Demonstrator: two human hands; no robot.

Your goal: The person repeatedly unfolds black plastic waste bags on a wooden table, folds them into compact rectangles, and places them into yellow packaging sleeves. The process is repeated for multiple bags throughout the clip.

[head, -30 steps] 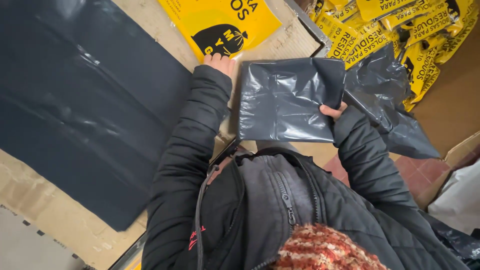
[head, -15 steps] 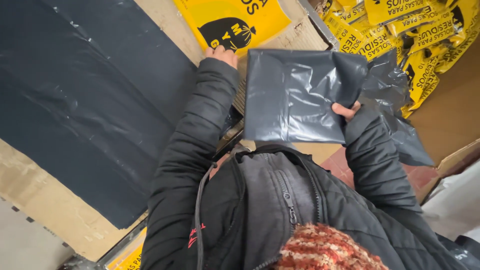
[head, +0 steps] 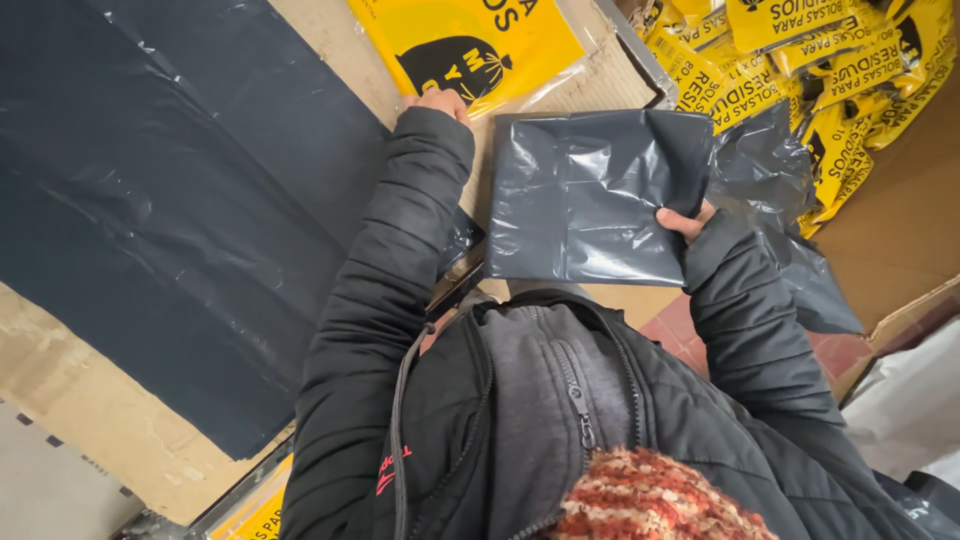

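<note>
- The right hand (head: 685,220), right of centre in the frame, pinched the right edge of a folded dark grey plastic bag (head: 590,200); only the fingertips showed past the black cuff, closed on the film.
- The left hand (head: 438,103), upper centre, was mostly hidden by its sleeve; it lay at the lower edge of a yellow printed packet (head: 470,45), and whether it gripped anything could not be told.
- The folded bag sat in the middle of the frame, flat over a cardboard surface (head: 600,75), with loose grey film (head: 790,230) trailing to its right.
- Risk, as a judgement: with a single pinch on slick film, the fold could slide open or the bag slip off; the loose film beside it could be dragged along.
- A large dark sheet (head: 170,200) filled the left of the frame, and a heap of yellow packets (head: 830,60) lay at upper right.
- Against the frame half a second before, both hands and the bag kept nearly the same places; the view had drifted only slightly, and the bag's upper right corner looked a little more creased.
</note>
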